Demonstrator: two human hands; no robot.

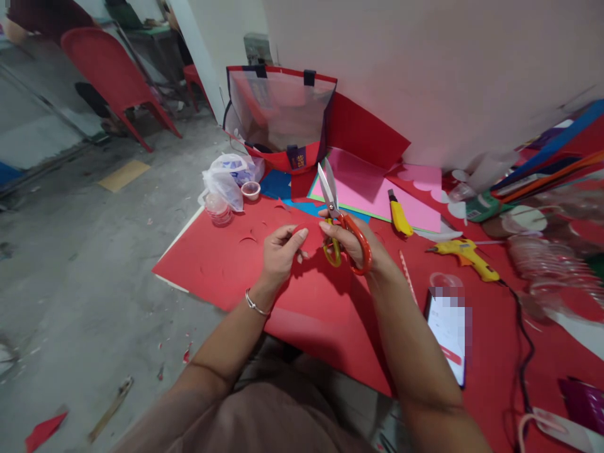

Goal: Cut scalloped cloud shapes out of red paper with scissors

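Above the red-covered table, my left hand (279, 255) pinches the edge of a small piece of red paper (311, 229), which is hard to make out against the red behind it. My right hand (353, 242) is closed around a pair of scissors (332, 204) with one orange-red and one yellow handle loop. The blades point up and away from me, slightly apart and clear of the paper. The thumb and fingertips of this hand also seem to touch the paper's right end. Thin curved red paper scraps (248, 238) lie left of my hands.
A yellow cutter knife (400, 215), a yellow glue gun (465, 257) with a black cord and a phone (446, 333) lie to the right. Stacked clear round lids (542, 270) stand beyond them. A tote bag (283, 113), pink sheets (363, 189) and a plastic bag (229, 179) are behind.
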